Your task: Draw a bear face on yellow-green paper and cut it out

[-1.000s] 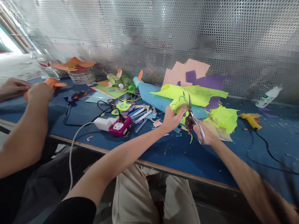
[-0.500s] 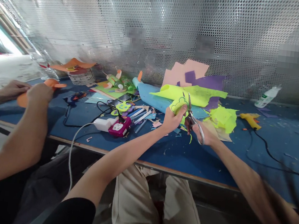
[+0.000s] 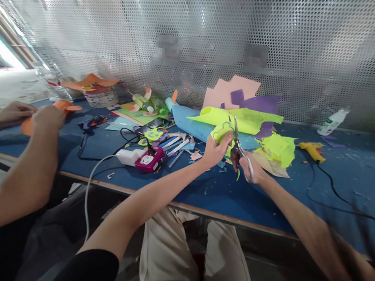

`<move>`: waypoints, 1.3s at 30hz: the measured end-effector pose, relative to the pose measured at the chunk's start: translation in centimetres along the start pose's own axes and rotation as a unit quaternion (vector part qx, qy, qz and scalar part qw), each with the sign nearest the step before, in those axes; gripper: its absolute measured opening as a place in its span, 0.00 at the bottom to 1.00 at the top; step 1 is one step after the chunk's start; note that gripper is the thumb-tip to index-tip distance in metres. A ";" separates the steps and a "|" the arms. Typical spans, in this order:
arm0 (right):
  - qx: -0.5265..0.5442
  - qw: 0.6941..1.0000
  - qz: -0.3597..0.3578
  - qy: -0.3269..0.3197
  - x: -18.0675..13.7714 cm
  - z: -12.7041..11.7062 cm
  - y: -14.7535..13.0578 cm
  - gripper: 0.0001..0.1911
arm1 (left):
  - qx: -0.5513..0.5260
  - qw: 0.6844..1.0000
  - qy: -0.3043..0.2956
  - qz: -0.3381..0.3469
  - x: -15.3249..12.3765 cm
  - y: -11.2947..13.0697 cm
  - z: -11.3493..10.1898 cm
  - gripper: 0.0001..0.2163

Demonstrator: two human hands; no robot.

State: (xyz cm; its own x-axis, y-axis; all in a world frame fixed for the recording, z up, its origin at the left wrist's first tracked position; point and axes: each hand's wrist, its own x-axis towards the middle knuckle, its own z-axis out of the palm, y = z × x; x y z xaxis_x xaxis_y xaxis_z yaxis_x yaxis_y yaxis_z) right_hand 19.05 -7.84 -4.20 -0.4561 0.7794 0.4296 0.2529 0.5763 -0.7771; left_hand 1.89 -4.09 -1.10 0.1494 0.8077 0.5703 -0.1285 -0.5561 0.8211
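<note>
In my left hand (image 3: pixel 217 148) is a yellow-green foam piece (image 3: pixel 221 131) with a wavy outline drawn on it, pinched between thumb and fingers. My right hand (image 3: pixel 252 165) grips a pair of scissors (image 3: pixel 237 139) by its handles. The blades stand a little apart, pointing up, right at the edge of the piece. A thin yellow-green strip dangles below the scissors. Behind both hands lie a rolled yellow-green sheet (image 3: pixel 241 119) and a blue sheet (image 3: pixel 190 121). A crumpled yellow-green sheet (image 3: pixel 279 148) rests just right of the scissors.
A yellow glue gun (image 3: pixel 312 151) and a white bottle (image 3: pixel 333 122) are on the right. Left of my hands sit a magenta power adapter (image 3: pixel 149 159), its cable hanging over the table edge, and scattered scraps. A co-worker's hands (image 3: pixel 47 119) hold orange pieces at far left.
The view has shifted very slightly. My hands, the foam piece and the scissors stay in nearly the same places, with the scissors still at the piece's edge.
</note>
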 end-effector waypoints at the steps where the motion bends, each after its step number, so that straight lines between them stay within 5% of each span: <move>1: -0.002 1.000 -0.007 0.003 0.0 0.0 0.0 0.36 | 0.000 1.000 -0.004 0.001 0.0 0.0 0.0 0.24; 8: -0.009 0.999 -0.041 0.012 0.3 -0.3 -0.5 0.34 | 0.008 0.999 -0.035 0.017 0.1 -0.4 -0.1 0.23; 21: -0.028 1.000 0.010 -0.004 0.1 -0.8 -0.9 0.34 | 0.017 1.000 0.005 0.001 0.4 -0.3 -0.6 0.23; 39: -0.059 0.997 0.002 -0.053 -0.2 -2.7 -0.5 0.33 | 0.064 0.996 -0.053 0.026 1.2 0.8 -1.5 0.20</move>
State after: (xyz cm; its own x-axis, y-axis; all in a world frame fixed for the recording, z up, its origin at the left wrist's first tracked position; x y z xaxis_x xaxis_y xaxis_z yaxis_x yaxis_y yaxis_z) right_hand 21.30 -7.63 -2.72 -0.5418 0.7544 0.3707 0.3507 0.6037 -0.7159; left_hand 0.50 -3.27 0.19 0.2492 0.7558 0.6055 -0.0141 -0.6223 0.7826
